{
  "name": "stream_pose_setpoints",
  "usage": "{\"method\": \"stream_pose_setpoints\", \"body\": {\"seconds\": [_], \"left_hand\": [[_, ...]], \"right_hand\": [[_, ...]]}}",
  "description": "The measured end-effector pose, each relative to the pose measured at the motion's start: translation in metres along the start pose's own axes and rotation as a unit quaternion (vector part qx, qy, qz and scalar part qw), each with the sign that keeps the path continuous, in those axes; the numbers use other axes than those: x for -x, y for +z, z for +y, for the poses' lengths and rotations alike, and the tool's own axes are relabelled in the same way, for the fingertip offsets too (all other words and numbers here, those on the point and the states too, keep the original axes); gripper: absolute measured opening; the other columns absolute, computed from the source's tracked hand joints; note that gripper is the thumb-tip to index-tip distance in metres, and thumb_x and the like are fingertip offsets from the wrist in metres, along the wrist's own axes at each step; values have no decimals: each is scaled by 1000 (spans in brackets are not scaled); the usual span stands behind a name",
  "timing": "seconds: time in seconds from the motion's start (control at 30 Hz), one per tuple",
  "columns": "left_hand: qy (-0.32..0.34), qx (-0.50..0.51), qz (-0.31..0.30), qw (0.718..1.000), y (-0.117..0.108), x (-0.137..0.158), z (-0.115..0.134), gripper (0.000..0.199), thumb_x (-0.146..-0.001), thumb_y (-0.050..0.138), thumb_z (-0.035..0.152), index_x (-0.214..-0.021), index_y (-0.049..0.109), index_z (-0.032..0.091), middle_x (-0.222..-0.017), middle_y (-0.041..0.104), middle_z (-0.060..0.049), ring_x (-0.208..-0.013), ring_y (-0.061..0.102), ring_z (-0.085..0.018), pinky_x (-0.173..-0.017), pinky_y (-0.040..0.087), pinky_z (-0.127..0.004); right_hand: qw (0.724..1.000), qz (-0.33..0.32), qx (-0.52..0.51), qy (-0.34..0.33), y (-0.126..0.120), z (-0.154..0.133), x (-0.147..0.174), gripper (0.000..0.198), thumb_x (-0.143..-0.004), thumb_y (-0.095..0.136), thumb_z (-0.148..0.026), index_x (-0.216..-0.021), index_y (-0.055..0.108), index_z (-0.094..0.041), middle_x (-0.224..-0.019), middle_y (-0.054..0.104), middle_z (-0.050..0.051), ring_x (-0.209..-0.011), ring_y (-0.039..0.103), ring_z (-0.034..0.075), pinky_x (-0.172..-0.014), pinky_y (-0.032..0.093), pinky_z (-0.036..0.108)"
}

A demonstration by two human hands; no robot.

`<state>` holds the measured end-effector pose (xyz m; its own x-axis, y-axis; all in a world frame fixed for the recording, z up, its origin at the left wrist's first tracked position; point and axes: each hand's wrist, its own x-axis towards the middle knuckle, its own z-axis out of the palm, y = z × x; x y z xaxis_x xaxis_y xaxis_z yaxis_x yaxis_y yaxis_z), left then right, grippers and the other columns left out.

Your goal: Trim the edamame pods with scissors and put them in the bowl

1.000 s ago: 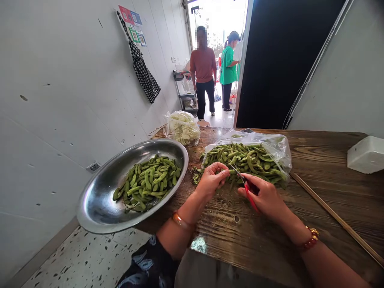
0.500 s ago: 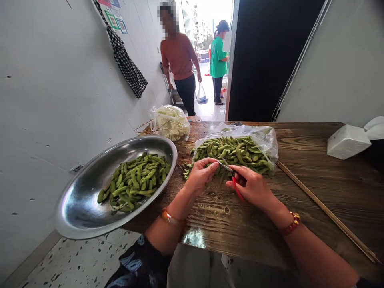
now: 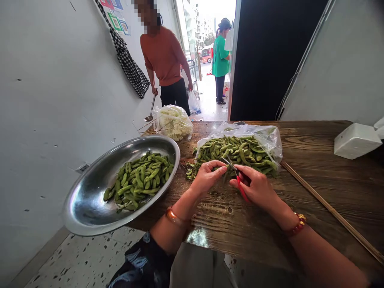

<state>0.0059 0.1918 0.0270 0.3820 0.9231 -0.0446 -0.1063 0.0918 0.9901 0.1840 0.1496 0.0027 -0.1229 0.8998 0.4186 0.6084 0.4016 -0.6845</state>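
My left hand is closed in a pinch around an edamame pod, mostly hidden by the fingers. Red-handled scissors are gripped in my right hand, their blades parted and pointing up-left beside that pod. Just beyond both hands, a heap of edamame pods spills from a clear plastic bag. To the left stands a wide steel basin, tilted, with many pods inside. Small trimmings lie between basin and bag.
A bag of cauliflower sits at the table's far left corner. Thin sticks lie diagonally on the right, near a white box. Beyond the table, a person in orange holds a ladle; another in green stands at the doorway.
The scissor blades have parted wider near the pod. The person in orange has come closer and moved left, and the ladle now shows. My view has shifted slightly.
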Motion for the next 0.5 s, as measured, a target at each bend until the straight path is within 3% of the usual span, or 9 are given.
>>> {"method": "stream_pose_setpoints", "body": {"seconds": [0.27,0.5], "left_hand": [[-6,60,37,998,-3,-2,-5,39,-65,75,44,-82,59,13,-47,41,9,-39,28,-1,-40,15,-18],[18,109,20,994,-4,-2,-12,36,-70,71,44,-77,51,15,-49,36,10,-39,28,-2,-37,17,-17]], "right_hand": [[999,-4,42,-6,5,7,6,42,-83,57,-46,-114,64,-19,-92,71,8,-71,65,21,-67,52,33],[997,1,78,-7,11,18,12,50,-80,54,-59,-109,67,-19,-83,72,9,-67,67,26,-58,51,37]]}}
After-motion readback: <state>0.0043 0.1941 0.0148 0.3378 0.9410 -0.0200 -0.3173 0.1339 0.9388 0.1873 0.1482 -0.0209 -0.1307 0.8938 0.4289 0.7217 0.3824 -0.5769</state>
